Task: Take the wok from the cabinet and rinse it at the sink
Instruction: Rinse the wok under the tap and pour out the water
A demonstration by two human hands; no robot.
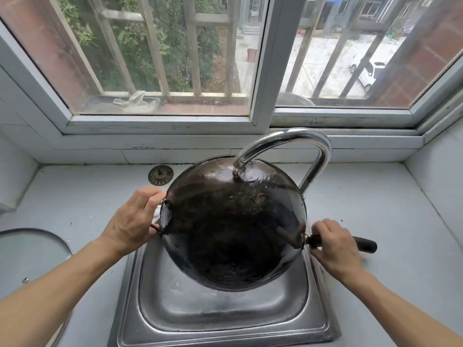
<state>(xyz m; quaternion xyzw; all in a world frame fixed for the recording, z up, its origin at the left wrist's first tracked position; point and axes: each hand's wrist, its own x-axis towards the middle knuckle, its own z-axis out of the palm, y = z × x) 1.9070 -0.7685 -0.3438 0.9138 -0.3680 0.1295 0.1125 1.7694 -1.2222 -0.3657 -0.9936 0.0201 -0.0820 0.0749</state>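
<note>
A dark, blackened wok [233,221] is held tilted over the steel sink [220,316], its bowl facing me. The chrome faucet [300,144] arches over it, and its spout ends just above the wok's far inner wall, which looks wet. My left hand [132,219] grips the small loop handle on the wok's left rim. My right hand [335,249] is closed around the long black handle [365,245] on the right. The sink bottom under the wok is hidden.
A glass pot lid [27,259] lies on the grey counter at the left. A metal sink strainer [160,174] sits on the counter behind the sink. A window with bars [160,58] runs along the back wall.
</note>
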